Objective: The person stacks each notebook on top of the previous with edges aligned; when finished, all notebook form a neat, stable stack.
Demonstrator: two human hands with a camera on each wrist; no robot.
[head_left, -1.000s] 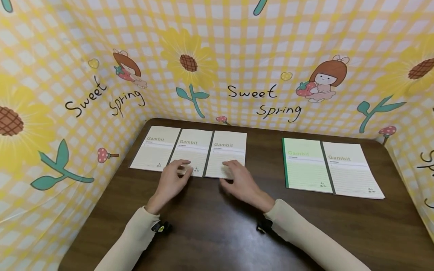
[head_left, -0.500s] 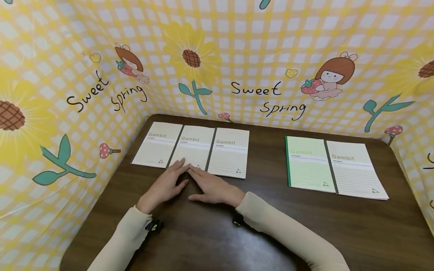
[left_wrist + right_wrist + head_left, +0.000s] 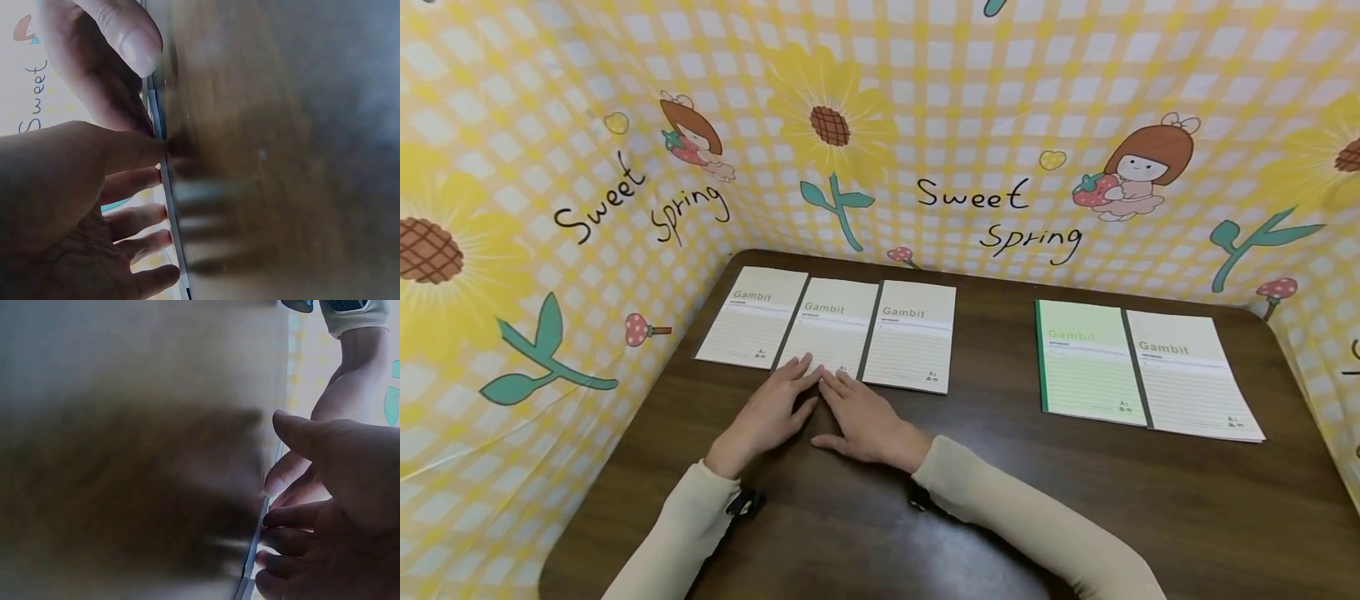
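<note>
Three pale cream notebooks marked "Gambit" lie side by side at the back left: a left notebook, a middle notebook and a right-hand notebook. My left hand rests its fingers at the lower edge of the middle notebook, covering its bottom left corner. Fingers extended, my right hand meets the same edge from the right. The fingertips of both hands come together there, and neither hand grips anything. Both wrist views show the left hand and right hand low along the notebook edge.
Farther right on the dark brown wooden table lie a green notebook and another cream notebook, side by side. A yellow checked cloth with flowers and "Sweet Spring" lettering encloses the back and sides.
My right hand has moved left, from the right-hand notebook to the middle notebook's lower edge. The left hand has shifted slightly, its fingers now straighter. Over the last half second, both hands barely move.
</note>
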